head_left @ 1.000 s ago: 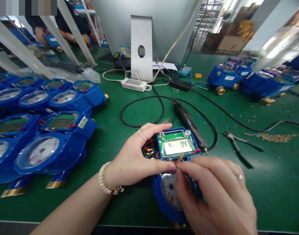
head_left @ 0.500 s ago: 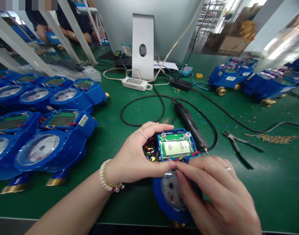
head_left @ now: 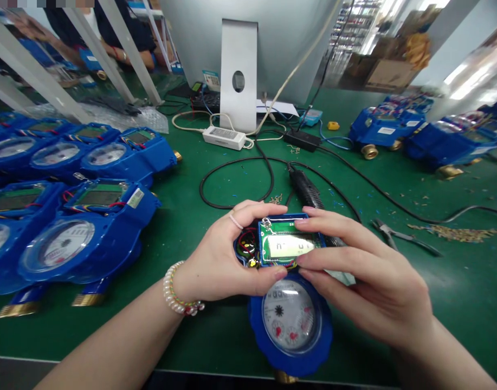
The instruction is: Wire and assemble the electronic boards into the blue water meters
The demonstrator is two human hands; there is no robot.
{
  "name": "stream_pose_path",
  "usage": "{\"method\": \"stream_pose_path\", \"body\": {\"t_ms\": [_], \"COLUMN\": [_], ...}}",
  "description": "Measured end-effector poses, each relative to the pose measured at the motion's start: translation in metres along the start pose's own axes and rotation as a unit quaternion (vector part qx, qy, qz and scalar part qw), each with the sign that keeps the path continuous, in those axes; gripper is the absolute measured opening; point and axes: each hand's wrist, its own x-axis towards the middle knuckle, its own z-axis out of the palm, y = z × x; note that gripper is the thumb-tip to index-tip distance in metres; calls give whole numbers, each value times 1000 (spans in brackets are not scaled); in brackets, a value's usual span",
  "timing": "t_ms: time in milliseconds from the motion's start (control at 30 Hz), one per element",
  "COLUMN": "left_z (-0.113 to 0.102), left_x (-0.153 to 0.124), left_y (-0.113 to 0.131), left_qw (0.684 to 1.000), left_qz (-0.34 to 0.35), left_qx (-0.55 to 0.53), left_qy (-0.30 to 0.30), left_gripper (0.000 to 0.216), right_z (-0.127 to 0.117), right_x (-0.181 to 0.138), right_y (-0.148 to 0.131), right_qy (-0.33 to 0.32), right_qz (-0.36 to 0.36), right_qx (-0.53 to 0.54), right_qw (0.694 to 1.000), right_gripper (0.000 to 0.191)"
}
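A blue water meter [head_left: 254, 319] stands in front of me, its round dial [head_left: 291, 314] facing up. In its upper housing sits a green circuit board with a lit display [head_left: 286, 246]; the characters on it are partly blurred. My left hand [head_left: 227, 254] is closed around the housing's left side, thumb at the lower edge and fingers at the top edge. My right hand [head_left: 366, 271] holds the right side, with fingertips on the board's top and lower right and the thumb at its lower edge. Wires beneath the board are partly hidden by the fingers.
Behind the meter lie a black electric screwdriver [head_left: 304, 187] and its cable. Cutting pliers [head_left: 406, 236] and a pile of screws [head_left: 453, 233] lie to the right. Several blue meters [head_left: 81, 238] stand at left, others [head_left: 388, 122] at right. A monitor stand [head_left: 239, 103] rises behind; another person [head_left: 122, 43] works beyond.
My right hand has moved from a pinch at the board's lower edge to the right side of the board, uncovering the dial. My left hand has kept its hold.
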Motion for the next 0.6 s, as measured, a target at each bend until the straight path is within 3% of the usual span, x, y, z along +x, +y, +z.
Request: {"method": "stream_pose_path", "body": {"t_ms": [300,600], "left_z": [-3,-3], "left_x": [1,1], "left_y": [-3,0], "left_qw": [999,1000], "left_qz": [-22,-6], "left_qx": [-45,16], "left_qy": [-20,-17], "left_gripper": [71,73], "right_z": [-1,-3], "right_x": [2,3], "right_y": [2,4], "right_qy": [1,-26], "right_qz": [-24,-39], "right_qx": [0,-15], "right_qw": [1000,999], "right_gripper": [16,16]}}
